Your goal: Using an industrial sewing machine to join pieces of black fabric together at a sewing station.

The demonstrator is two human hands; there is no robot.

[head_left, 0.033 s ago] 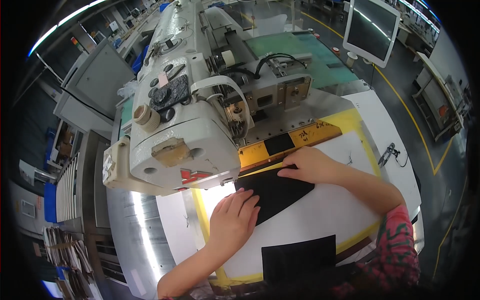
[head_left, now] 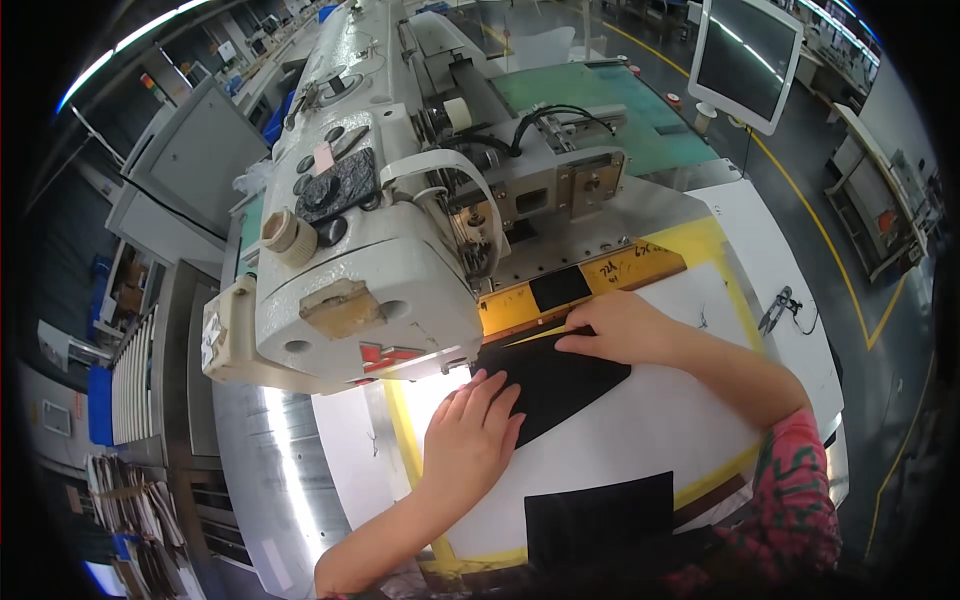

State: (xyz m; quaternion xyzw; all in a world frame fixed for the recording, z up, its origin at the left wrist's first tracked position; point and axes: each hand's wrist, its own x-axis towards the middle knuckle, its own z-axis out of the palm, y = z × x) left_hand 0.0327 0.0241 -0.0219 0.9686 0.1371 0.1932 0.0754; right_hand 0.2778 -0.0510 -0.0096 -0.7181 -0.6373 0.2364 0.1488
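A flat black piece (head_left: 565,390), which looks like fabric, lies on a white sheet (head_left: 640,430) edged with yellow tape. My left hand (head_left: 470,435) rests over its left end, fingers stretched out flat near the lit area below the sewing machine head (head_left: 375,300). At the piece's upper right edge, my right hand (head_left: 620,330) pinches it between thumb and bent fingers. That edge lies alongside an orange-yellow plate (head_left: 505,310), which carries handwritten marks and a black patch. The fingertips of my right hand are partly hidden.
Another black piece (head_left: 600,515) lies at the near edge, by my body. Small thread snips (head_left: 776,310) rest on the right of the table. A monitor (head_left: 745,60) stands at the back right. The bulky machine head blocks the space at upper left.
My left hand has shifted very slightly up and right on the black piece. The right hand holds nearly the same place.
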